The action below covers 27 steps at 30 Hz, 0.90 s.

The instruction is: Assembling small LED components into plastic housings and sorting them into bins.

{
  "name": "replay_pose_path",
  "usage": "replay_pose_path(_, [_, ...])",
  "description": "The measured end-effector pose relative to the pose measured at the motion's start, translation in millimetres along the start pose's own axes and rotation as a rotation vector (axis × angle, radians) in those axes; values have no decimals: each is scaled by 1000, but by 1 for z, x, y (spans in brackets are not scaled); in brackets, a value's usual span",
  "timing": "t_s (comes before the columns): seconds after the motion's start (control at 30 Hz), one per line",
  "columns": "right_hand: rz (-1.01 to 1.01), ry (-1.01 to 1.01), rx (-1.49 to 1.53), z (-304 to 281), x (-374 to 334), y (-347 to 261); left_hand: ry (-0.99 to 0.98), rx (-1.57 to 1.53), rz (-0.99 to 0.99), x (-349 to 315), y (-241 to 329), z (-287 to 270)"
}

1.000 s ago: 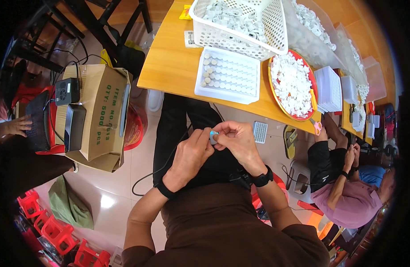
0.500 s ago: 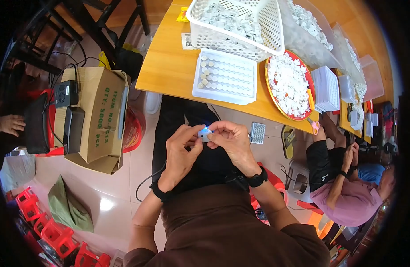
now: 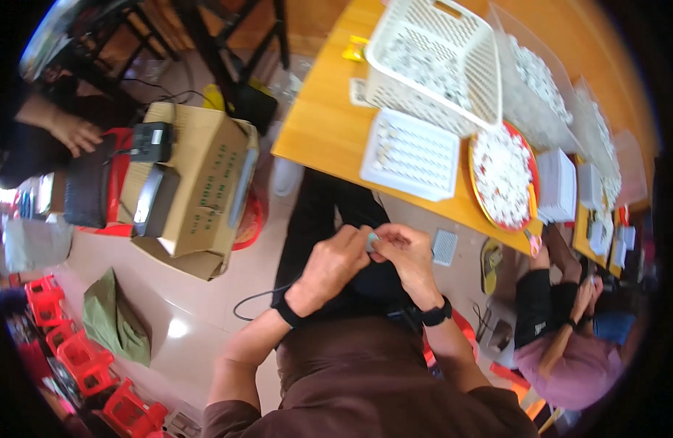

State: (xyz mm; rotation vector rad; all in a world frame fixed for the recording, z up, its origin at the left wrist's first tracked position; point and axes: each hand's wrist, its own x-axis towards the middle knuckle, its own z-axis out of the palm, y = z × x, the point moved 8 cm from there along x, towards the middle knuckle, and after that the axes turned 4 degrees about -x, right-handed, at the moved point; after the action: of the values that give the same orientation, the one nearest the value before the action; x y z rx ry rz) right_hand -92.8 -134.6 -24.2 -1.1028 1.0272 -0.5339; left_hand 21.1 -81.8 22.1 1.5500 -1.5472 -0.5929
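Observation:
Above my lap, my left hand (image 3: 332, 264) and my right hand (image 3: 405, 257) meet at the fingertips. Pinched between them is a small pale white-and-bluish piece (image 3: 371, 241), mostly covered by my fingers and blurred, so its exact kind cannot be told. Both hands have curled, closed fingers. Just beyond them, on the wooden table (image 3: 318, 120), sits a shallow white tray (image 3: 417, 186) with rows of small round hollows and a few round discs (image 3: 384, 146) at its left side. Right of that tray, a red round tray (image 3: 473, 182) is heaped with small white plastic parts (image 3: 501, 175).
A white perforated basket (image 3: 482, 87) of small parts stands at the table's back. Stacked white trays (image 3: 557, 186) are at its right. To the left is a cardboard box (image 3: 194, 197) with black devices on it. A co-worker (image 3: 563, 358) sits at right; another person's hand (image 3: 75, 133) shows far left.
The whole view has shifted and tilted, so the table appears further right and lower. My hands still pinch the small piece; the bright blue glow on it no longer shows.

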Motion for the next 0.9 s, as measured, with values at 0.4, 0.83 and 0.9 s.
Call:
replay_pose_path(0.4, [-50,-49,23,18,-8,-2,82,-434,-246,-12,-18,-14])
replay_pose_path(0.83, [-126,-142,32,28,-33,-8,115,-1010,-443,-44,-31,1])
replay_pose_path(0.9, [-174,-113,39,25,-39,-10,90,-1026,-458,-44,-26,4])
